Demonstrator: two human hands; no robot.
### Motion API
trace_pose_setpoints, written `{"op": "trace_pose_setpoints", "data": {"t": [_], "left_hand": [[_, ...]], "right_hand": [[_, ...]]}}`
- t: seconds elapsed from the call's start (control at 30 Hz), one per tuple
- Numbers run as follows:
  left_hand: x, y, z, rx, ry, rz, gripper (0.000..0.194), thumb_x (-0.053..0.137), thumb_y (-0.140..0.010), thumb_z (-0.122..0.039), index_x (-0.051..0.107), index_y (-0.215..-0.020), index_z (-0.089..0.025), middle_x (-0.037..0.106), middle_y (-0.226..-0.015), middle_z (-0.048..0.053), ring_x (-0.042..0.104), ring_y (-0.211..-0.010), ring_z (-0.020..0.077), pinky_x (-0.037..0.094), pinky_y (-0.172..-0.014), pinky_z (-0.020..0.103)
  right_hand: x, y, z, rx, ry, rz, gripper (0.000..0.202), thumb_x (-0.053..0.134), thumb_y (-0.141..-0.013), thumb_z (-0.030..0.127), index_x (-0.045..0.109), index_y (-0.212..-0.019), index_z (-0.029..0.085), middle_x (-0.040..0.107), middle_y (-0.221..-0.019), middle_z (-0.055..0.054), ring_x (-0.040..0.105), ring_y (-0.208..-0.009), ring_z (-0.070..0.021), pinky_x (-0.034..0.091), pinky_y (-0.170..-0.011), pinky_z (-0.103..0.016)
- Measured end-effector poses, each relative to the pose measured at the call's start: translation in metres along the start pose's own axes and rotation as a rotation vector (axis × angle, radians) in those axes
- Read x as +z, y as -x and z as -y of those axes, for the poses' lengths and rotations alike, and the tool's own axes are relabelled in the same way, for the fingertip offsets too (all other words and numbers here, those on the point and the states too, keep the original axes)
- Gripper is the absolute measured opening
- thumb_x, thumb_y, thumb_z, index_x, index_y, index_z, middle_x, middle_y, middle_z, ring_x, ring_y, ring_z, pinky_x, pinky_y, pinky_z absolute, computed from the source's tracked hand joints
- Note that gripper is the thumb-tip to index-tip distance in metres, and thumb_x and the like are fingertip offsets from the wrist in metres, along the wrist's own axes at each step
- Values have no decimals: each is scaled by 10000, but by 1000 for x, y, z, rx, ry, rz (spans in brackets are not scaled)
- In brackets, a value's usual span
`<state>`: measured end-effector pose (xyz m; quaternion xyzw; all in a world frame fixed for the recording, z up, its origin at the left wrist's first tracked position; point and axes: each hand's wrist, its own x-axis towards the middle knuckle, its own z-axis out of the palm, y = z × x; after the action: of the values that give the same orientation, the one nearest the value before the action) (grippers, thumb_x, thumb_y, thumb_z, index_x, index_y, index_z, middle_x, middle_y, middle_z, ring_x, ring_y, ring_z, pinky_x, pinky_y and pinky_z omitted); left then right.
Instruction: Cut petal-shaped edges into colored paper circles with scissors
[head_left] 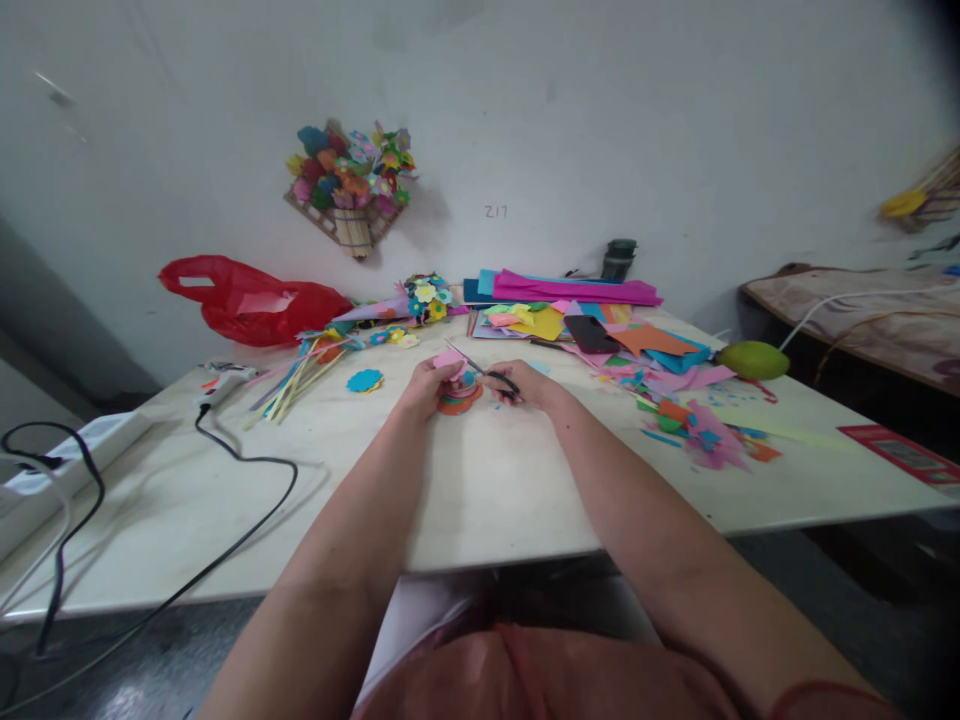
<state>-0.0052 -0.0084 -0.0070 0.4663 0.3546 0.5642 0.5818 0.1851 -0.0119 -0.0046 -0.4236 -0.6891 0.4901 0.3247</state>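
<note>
Your left hand (429, 384) pinches the pink piece (451, 362) above the desk (510, 480), probably to leave its edge exposed. Your right hand (523, 384) grips the scissors (511, 381) by the handles, presumably for blade control. Colored discs (459, 406) lie between both hands, seemingly for easy reach.

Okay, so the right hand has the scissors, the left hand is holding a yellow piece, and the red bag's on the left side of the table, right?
Not quite: the left hand is holding a pink piece, not a yellow one, as the head view shows. The right hand does have the scissors, and the red bag is on the table's left side.
</note>
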Motion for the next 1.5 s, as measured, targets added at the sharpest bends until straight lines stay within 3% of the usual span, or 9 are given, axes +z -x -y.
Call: {"op": "trace_pose_setpoints", "data": {"t": [0.63, 1.5], "left_hand": [[1, 2, -1, 1, 14, 3, 342, 893, -507, -228, 605, -652, -115, 586, -548, 4, 506, -488, 83, 430, -521, 228], [-4, -4, 4, -11, 27, 5, 368, 909, -512, -220, 569, -618, -128, 559, -515, 0, 519, -486, 93, 462, -535, 240]], "right_hand": [[-3, -1, -4, 1, -27, 21, 279, 658, -889, 342, 560, -705, 156, 570, -511, 32, 447, -358, -49, 224, -321, -168], [-2, 1, 2, 32, -6, 10, 275, 722, -824, 334, 573, -676, 156, 553, -490, 40, 434, -356, -47, 231, -326, -165]]}}
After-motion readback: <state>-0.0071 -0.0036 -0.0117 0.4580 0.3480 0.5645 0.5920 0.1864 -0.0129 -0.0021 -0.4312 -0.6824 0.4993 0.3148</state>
